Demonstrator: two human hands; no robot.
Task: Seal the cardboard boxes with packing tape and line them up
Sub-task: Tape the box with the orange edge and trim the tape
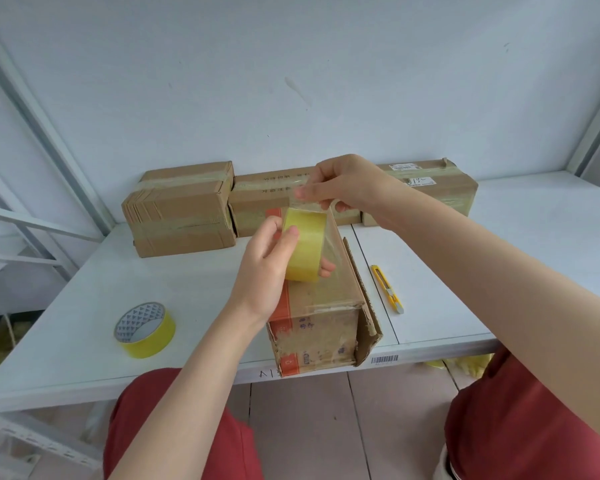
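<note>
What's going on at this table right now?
A person is taping up a box. The left hand grips a yellow tape roll above the open box at the front edge of the table. The right hand pinches the tape's free end, pulled a short way off the roll. The box's right flap stands open. Taped boxes sit in a row against the wall. A spare tape roll and a utility knife lie nearby.

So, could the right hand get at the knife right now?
Probably, once freed: the knife lies uncovered beside the box, nothing between. But the right hand pinches the tape end and must let go first.
</note>
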